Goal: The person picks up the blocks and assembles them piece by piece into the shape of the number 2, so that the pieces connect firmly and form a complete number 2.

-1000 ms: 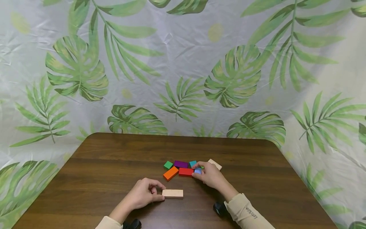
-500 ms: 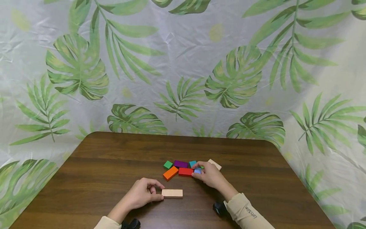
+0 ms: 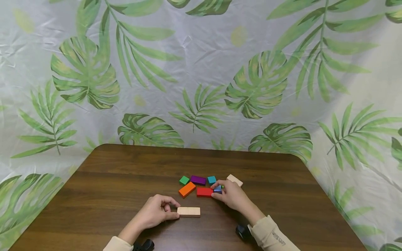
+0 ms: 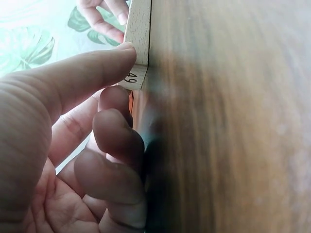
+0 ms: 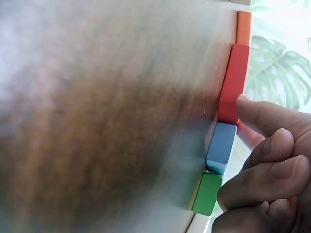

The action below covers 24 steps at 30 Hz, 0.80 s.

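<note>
My left hand (image 3: 155,212) pinches the left end of a plain wooden block (image 3: 191,211) lying flat on the table. In the left wrist view, its thumb and index finger meet at the block's printed end (image 4: 131,79), the other fingers curled below. Farther right, my right hand (image 3: 230,195) grips the right end of a red block (image 3: 204,192) between thumb and index finger. Close by this hand are a blue block (image 5: 222,145) and a green block (image 5: 208,194), both partly hidden behind its fingers in the head view.
Behind the plain block lie an orange block (image 3: 187,189), a green block (image 3: 184,180), a purple block (image 3: 198,180) and a teal block (image 3: 211,180). Another plain block (image 3: 235,180) rests beyond the right hand. A leaf-print cloth (image 3: 201,87) hangs behind the brown table (image 3: 125,164).
My right hand has drawn the red block slightly toward me, out of line with its earlier place near the purple one. The left hand stays at the plain block.
</note>
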Each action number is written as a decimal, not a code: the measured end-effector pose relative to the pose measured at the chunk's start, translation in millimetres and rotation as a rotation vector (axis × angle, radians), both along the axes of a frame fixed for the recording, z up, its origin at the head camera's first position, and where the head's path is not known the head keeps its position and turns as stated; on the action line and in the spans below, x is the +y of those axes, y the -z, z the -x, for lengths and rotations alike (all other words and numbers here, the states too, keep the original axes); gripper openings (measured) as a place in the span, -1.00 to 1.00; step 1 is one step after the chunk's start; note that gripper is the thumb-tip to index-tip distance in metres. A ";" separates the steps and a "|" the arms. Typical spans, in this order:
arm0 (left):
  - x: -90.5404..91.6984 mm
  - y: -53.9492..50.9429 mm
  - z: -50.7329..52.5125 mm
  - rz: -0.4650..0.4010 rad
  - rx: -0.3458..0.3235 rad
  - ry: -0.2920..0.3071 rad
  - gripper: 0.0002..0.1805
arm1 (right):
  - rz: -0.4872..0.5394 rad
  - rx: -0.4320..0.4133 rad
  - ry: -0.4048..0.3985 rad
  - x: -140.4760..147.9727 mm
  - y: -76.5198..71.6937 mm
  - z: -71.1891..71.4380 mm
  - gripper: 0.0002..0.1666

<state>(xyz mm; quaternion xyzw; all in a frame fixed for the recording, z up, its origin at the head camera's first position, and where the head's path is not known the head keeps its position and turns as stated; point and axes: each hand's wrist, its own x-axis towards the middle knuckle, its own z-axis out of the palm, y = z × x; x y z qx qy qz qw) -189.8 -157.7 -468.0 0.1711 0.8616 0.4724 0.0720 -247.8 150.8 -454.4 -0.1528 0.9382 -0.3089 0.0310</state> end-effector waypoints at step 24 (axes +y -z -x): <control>-0.8 2.1 0.4 0.007 0.010 -0.006 -0.80 | -0.024 0.026 -0.025 13.9 -1.4 -26.7 -0.81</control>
